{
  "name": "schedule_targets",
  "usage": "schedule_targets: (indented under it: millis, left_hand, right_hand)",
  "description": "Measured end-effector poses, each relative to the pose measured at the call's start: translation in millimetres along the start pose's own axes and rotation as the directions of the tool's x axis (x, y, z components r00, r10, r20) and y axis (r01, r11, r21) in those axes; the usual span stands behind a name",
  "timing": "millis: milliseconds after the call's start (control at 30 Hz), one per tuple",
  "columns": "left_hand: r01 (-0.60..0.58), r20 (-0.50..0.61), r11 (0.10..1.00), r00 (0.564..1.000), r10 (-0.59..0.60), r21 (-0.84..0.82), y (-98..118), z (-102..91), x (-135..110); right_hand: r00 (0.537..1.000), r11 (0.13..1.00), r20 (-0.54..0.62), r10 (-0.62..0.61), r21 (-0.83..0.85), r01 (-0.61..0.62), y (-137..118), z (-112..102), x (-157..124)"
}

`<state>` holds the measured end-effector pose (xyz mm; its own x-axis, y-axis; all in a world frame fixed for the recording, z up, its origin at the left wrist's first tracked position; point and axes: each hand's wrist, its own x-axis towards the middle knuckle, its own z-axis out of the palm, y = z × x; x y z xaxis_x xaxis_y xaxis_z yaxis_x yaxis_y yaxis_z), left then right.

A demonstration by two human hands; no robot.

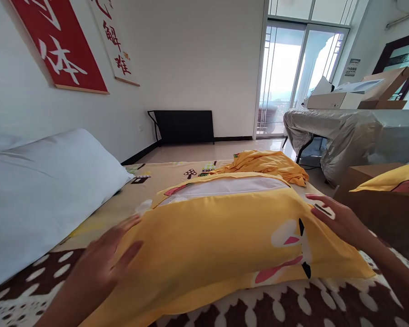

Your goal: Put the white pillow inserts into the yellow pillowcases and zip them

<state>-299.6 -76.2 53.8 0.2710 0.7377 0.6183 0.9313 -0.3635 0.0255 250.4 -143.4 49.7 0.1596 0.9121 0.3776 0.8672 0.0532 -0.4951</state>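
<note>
A yellow pillowcase (204,236) with a pink and white cartoon print lies across the bed in front of me. Inside it is a white pillow (228,187), which shows through the long opening along the far side. My left hand (105,259) is at the left end of the pillowcase, fingers apart and slightly blurred. At the right end, my right hand (337,220) is beside the far corner with its fingers stretched out. Neither hand grips the cloth. Whether the right fingertips touch it I cannot tell.
White pillows (51,181) are at the left. Crumpled yellow cloth (269,164) lies beyond the pillowcase on the patterned bedspread (259,309). A cardboard box (368,213) with a yellow printed item (395,181) stands right. Behind it, a plastic-covered table (344,131) bears boxes.
</note>
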Motion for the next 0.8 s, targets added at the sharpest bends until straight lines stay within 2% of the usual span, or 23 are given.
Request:
schedule_targets:
  millis: [67, 100, 200, 300, 367, 467, 567, 667, 800]
  left_hand:
    - [-0.164, 0.069, 0.980, 0.983, 0.172, -0.115, 40.6, 0.1, 48.1]
    - [-0.216, 0.109, 0.964, 0.966, 0.234, -0.153, 54.5, 3.4, 68.3]
    - [-0.220, 0.255, 0.950, 0.927, 0.275, -0.223, 69.6, 16.9, 107.1]
    - [-0.153, 0.427, 0.943, 0.862, 0.273, -0.296, 59.7, 25.6, 113.5]
    - [-0.090, 0.477, 0.940, 0.843, 0.248, -0.328, 50.7, 28.3, 107.7]
    - [-0.035, 0.446, 0.944, 0.875, 0.188, -0.328, 42.6, 31.7, 101.9]
    - [-0.029, 0.404, 0.937, 0.897, 0.178, -0.349, 41.5, 36.7, 109.6]
    - [-0.059, 0.433, 0.926, 0.872, 0.229, -0.372, 48.2, 40.4, 122.6]
    - [-0.226, 0.388, 0.902, 0.844, 0.370, -0.369, 73.9, 40.3, 128.0]
  right_hand:
    - [0.960, 0.960, 0.045, -0.277, -0.022, 0.278, -38.2, 11.8, 27.0]
    - [0.931, 0.931, 0.070, -0.359, -0.036, 0.362, -50.9, 19.1, 40.0]
    - [0.890, 0.892, 0.168, -0.425, -0.088, 0.443, -59.9, 37.9, 73.0]
    - [0.882, 0.897, 0.272, -0.384, -0.117, 0.427, -41.2, 44.4, 91.0]
    - [0.887, 0.909, 0.293, -0.358, -0.110, 0.403, -26.9, 42.8, 95.7]
    - [0.898, 0.926, 0.274, -0.343, -0.061, 0.373, -14.5, 37.5, 100.3]
    - [0.920, 0.935, 0.216, -0.327, -0.065, 0.347, -12.1, 36.5, 107.2]
    - [0.938, 0.941, 0.165, -0.303, -0.103, 0.322, -12.6, 44.3, 113.4]
    - [0.944, 0.940, 0.155, -0.290, -0.141, 0.312, -13.5, 59.2, 114.9]
